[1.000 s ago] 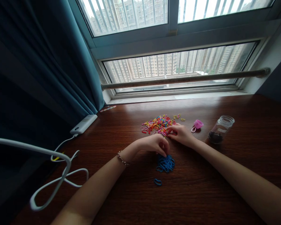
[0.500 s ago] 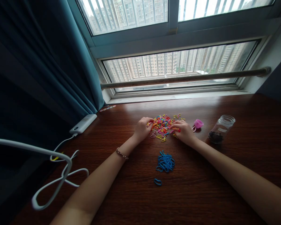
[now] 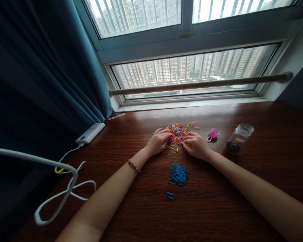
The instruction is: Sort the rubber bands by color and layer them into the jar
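both hands, left (image 3: 158, 143) and right (image 3: 195, 145), rest curled on the multicoloured band pile (image 3: 177, 131), grip unclear.

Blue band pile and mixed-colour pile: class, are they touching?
Apart. The head view shows bare wood between the blue band pile and the mixed-colour pile.

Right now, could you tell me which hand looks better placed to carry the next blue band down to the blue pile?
Probably the right hand: its fingertips pinch what looks like a blue band at the mixed heap. The left hand rests on the heap's other edge.
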Demonstrator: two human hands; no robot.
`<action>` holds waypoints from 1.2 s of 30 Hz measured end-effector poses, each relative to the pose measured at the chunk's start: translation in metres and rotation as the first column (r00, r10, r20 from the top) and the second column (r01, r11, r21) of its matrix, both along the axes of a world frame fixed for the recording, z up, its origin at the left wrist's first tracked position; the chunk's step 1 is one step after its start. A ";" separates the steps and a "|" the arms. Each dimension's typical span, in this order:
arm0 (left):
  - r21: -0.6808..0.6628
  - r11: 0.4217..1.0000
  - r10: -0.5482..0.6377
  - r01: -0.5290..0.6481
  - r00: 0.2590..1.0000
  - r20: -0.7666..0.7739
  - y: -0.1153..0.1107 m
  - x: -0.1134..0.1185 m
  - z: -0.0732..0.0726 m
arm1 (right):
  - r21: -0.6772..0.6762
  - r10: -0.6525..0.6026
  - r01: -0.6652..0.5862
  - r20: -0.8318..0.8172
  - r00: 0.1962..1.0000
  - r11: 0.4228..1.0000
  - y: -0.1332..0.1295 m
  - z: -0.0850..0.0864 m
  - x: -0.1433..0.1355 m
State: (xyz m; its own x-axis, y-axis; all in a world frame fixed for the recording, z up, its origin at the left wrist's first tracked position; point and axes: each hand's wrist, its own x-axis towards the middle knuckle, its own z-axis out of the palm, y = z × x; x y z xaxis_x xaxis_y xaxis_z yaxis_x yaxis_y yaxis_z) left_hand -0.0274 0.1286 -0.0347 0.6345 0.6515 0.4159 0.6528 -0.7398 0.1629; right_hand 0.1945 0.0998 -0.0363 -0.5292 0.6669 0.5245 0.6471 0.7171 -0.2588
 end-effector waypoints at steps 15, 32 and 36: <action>0.041 0.999 0.034 -0.033 0.999 -0.024 -0.001 0.000 0.002 | -0.113 -0.192 0.162 -0.354 0.915 0.980 0.003 0.003 0.002; 0.001 1.000 -0.010 0.010 0.999 -0.035 0.003 0.000 -0.001 | -0.127 -0.201 0.163 -0.405 0.892 0.978 0.001 0.007 0.000; 0.007 1.000 -0.028 0.028 0.999 -0.040 0.001 0.000 0.000 | -0.145 -0.218 0.172 -0.419 0.881 0.974 -0.002 0.010 -0.003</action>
